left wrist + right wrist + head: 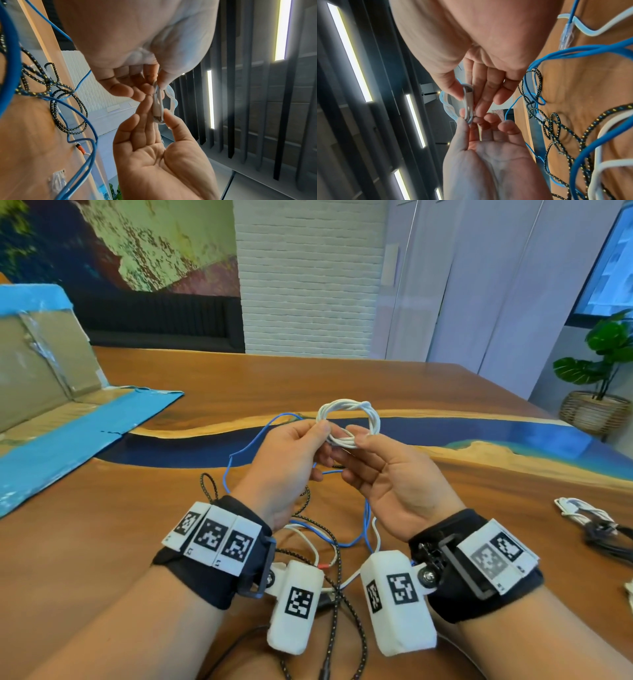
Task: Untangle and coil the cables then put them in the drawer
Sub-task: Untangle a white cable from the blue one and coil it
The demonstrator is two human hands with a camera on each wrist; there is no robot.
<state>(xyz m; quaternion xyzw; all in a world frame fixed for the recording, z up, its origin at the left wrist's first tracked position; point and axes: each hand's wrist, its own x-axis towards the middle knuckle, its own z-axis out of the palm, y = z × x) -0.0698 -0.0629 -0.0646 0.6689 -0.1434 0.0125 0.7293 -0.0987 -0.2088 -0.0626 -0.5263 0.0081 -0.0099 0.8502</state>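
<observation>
1. Wooden table [479, 484] with a blue resin band; a flattened blue-and-brown cardboard box [51, 392] lies at its far left.
2. White cable coil [347, 421], held above the table between both hands.
3. Left hand [291, 460]: thumb and fingers pinch the coil's left side.
4. Right hand [394, 477]: palm up, thumb and fingers pinch the coil's lower right.
5. Blue cable [363, 529] and black braided cable [334, 587] lie tangled on the table beneath the wrists.
6. Bundled cables [589, 518] rest at the right edge.

Wooden table [479, 491], tangled cables [329, 542]
</observation>
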